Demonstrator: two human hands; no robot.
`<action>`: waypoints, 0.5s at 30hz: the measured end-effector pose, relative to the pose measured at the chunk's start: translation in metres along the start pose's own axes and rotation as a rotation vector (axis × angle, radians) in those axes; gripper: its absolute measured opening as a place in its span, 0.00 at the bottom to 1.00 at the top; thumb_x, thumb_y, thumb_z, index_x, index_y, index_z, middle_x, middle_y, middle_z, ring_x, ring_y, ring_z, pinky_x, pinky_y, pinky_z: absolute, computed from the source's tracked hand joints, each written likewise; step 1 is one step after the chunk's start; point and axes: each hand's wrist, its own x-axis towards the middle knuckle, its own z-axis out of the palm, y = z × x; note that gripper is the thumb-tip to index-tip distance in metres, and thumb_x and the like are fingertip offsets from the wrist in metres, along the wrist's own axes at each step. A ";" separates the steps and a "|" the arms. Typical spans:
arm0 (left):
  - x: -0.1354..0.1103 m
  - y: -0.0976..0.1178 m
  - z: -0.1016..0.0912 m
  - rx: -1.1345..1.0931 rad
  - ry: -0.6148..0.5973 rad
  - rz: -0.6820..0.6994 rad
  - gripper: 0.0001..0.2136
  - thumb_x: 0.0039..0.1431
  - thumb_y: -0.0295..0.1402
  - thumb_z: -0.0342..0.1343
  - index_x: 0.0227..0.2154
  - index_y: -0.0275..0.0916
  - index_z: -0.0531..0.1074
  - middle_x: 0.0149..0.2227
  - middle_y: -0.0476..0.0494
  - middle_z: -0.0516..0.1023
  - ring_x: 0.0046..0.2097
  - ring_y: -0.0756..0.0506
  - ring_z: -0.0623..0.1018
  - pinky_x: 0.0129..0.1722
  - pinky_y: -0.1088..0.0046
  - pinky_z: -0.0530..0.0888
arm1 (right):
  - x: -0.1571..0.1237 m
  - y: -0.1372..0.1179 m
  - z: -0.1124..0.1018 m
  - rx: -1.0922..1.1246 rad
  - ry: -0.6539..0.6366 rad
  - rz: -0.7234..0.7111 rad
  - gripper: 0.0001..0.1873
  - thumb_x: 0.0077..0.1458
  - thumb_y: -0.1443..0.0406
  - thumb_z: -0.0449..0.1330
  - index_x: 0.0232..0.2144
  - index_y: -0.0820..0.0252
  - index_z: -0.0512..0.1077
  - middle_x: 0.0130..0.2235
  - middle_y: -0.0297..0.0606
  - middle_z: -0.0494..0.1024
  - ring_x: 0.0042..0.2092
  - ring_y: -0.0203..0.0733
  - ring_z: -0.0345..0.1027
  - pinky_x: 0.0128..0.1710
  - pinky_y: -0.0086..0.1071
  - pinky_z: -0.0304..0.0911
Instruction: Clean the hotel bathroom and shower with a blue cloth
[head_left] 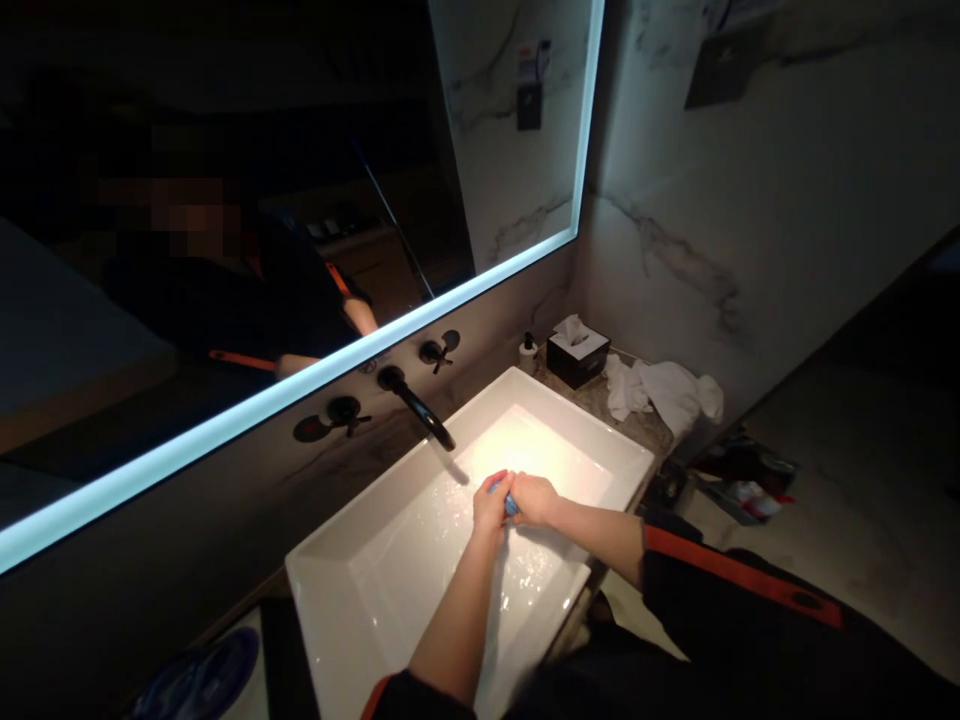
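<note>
Over the white rectangular sink (390, 540), both hands are closed together around a small blue wad (511, 505), soft-looking and mostly hidden by the fingers; its exact kind I cannot make out. My left hand (490, 505) wraps it from the left. From the right, my right hand (534, 498) grips it, with the fingers of both hands meeting at the top. Wet glints and droplets show on the basin floor below. The black spout (420, 410) reaches out above the basin, left of and behind my hands; no stream is plainly visible from it.
Black cross handles (349, 415) flank the spout under a lit mirror (480, 285). Behind the sink's right corner stand a soap bottle (528, 353), a tissue box (577, 352) and crumpled white towels (679, 392). A bin (739, 498) sits on the floor at right.
</note>
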 end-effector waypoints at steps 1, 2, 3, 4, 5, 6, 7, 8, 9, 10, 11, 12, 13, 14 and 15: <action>-0.005 0.005 -0.004 -0.046 -0.009 0.003 0.13 0.55 0.30 0.64 0.43 0.31 0.75 0.30 0.43 0.79 0.28 0.48 0.77 0.32 0.74 0.74 | -0.005 -0.004 -0.005 -0.040 0.023 -0.041 0.31 0.22 0.76 0.72 0.35 0.60 0.73 0.47 0.44 0.76 0.61 0.63 0.61 0.66 0.48 0.53; -0.011 0.010 -0.008 -0.090 -0.003 0.022 0.12 0.57 0.30 0.63 0.43 0.31 0.74 0.34 0.41 0.81 0.31 0.49 0.79 0.35 0.74 0.76 | -0.011 -0.008 -0.008 -0.030 0.044 -0.071 0.37 0.20 0.73 0.75 0.41 0.61 0.74 0.52 0.47 0.75 0.61 0.62 0.62 0.66 0.48 0.54; -0.016 0.016 -0.011 -0.127 0.013 0.053 0.12 0.60 0.31 0.61 0.45 0.31 0.74 0.38 0.39 0.82 0.34 0.49 0.80 0.38 0.75 0.77 | -0.017 -0.012 -0.010 0.048 0.063 -0.079 0.44 0.22 0.67 0.77 0.48 0.62 0.73 0.55 0.48 0.74 0.60 0.60 0.63 0.65 0.48 0.56; -0.022 0.021 -0.012 -0.161 0.030 0.087 0.12 0.62 0.31 0.60 0.46 0.32 0.74 0.41 0.38 0.82 0.36 0.50 0.81 0.40 0.76 0.77 | -0.023 -0.016 -0.010 0.194 0.077 -0.061 0.48 0.28 0.60 0.78 0.55 0.62 0.71 0.57 0.49 0.73 0.59 0.58 0.66 0.62 0.48 0.60; -0.029 0.026 -0.012 -0.198 0.038 0.112 0.11 0.63 0.31 0.60 0.46 0.32 0.75 0.44 0.38 0.82 0.39 0.50 0.81 0.42 0.77 0.77 | -0.028 -0.021 -0.008 0.363 0.104 -0.037 0.49 0.36 0.53 0.75 0.59 0.62 0.67 0.56 0.49 0.74 0.56 0.55 0.69 0.59 0.47 0.64; -0.036 0.030 -0.010 -0.242 0.038 0.122 0.11 0.63 0.31 0.60 0.46 0.33 0.75 0.45 0.38 0.82 0.40 0.50 0.81 0.42 0.78 0.77 | -0.033 -0.026 -0.005 0.514 0.156 -0.022 0.46 0.44 0.48 0.70 0.61 0.62 0.66 0.55 0.49 0.76 0.52 0.52 0.72 0.55 0.45 0.67; -0.044 0.034 -0.007 -0.301 0.032 0.112 0.10 0.64 0.30 0.60 0.46 0.33 0.76 0.45 0.39 0.82 0.41 0.50 0.81 0.42 0.79 0.77 | -0.037 -0.031 0.000 0.604 0.237 -0.026 0.40 0.50 0.48 0.65 0.60 0.64 0.67 0.52 0.48 0.78 0.49 0.50 0.74 0.53 0.44 0.69; -0.051 0.037 -0.004 -0.378 0.024 0.075 0.08 0.65 0.30 0.58 0.45 0.33 0.76 0.44 0.39 0.82 0.41 0.50 0.81 0.41 0.79 0.77 | -0.040 -0.038 0.006 0.601 0.336 -0.068 0.33 0.53 0.51 0.62 0.56 0.64 0.70 0.50 0.47 0.79 0.47 0.48 0.75 0.52 0.43 0.69; -0.058 0.039 -0.002 -0.462 0.015 0.016 0.08 0.67 0.31 0.56 0.42 0.33 0.77 0.42 0.40 0.82 0.40 0.50 0.81 0.41 0.78 0.77 | -0.043 -0.045 0.011 0.514 0.432 -0.165 0.26 0.55 0.55 0.60 0.52 0.64 0.73 0.48 0.46 0.80 0.47 0.46 0.75 0.52 0.42 0.69; -0.063 0.041 -0.001 -0.539 -0.001 -0.048 0.09 0.70 0.32 0.52 0.40 0.34 0.77 0.40 0.41 0.81 0.39 0.50 0.81 0.40 0.78 0.78 | -0.046 -0.052 0.015 0.372 0.503 -0.310 0.19 0.55 0.60 0.58 0.47 0.63 0.75 0.46 0.45 0.80 0.47 0.45 0.75 0.53 0.40 0.69; -0.068 0.043 -0.001 -0.584 -0.017 -0.096 0.12 0.71 0.33 0.49 0.37 0.35 0.76 0.37 0.43 0.80 0.38 0.50 0.80 0.40 0.77 0.78 | -0.049 -0.060 0.017 0.211 0.531 -0.490 0.16 0.55 0.65 0.56 0.44 0.62 0.76 0.45 0.43 0.81 0.47 0.43 0.75 0.53 0.38 0.68; -0.071 0.043 -0.003 -0.595 -0.034 -0.121 0.14 0.71 0.32 0.46 0.33 0.35 0.75 0.34 0.44 0.78 0.37 0.50 0.79 0.39 0.76 0.78 | -0.053 -0.068 0.017 0.061 0.521 -0.691 0.15 0.56 0.68 0.54 0.42 0.60 0.77 0.44 0.40 0.82 0.48 0.42 0.75 0.53 0.37 0.68; -0.072 0.043 -0.005 -0.581 -0.049 -0.124 0.14 0.70 0.31 0.46 0.31 0.36 0.74 0.31 0.45 0.76 0.36 0.49 0.78 0.39 0.75 0.77 | -0.058 -0.076 0.015 -0.071 0.493 -0.891 0.14 0.57 0.69 0.52 0.40 0.58 0.76 0.43 0.38 0.82 0.48 0.40 0.74 0.52 0.35 0.68; -0.073 0.042 -0.008 -0.554 -0.060 -0.110 0.13 0.68 0.30 0.48 0.28 0.37 0.73 0.28 0.46 0.73 0.36 0.48 0.78 0.37 0.74 0.77 | -0.063 -0.084 0.011 -0.191 0.459 -1.078 0.13 0.58 0.70 0.52 0.38 0.57 0.76 0.42 0.35 0.83 0.47 0.39 0.74 0.50 0.33 0.67; -0.073 0.039 -0.011 -0.513 -0.050 -0.086 0.11 0.65 0.30 0.51 0.26 0.39 0.71 0.26 0.47 0.69 0.37 0.46 0.77 0.35 0.72 0.75 | -0.069 -0.092 0.007 -0.304 0.426 -1.231 0.11 0.59 0.70 0.53 0.36 0.56 0.75 0.42 0.33 0.83 0.47 0.38 0.73 0.48 0.33 0.66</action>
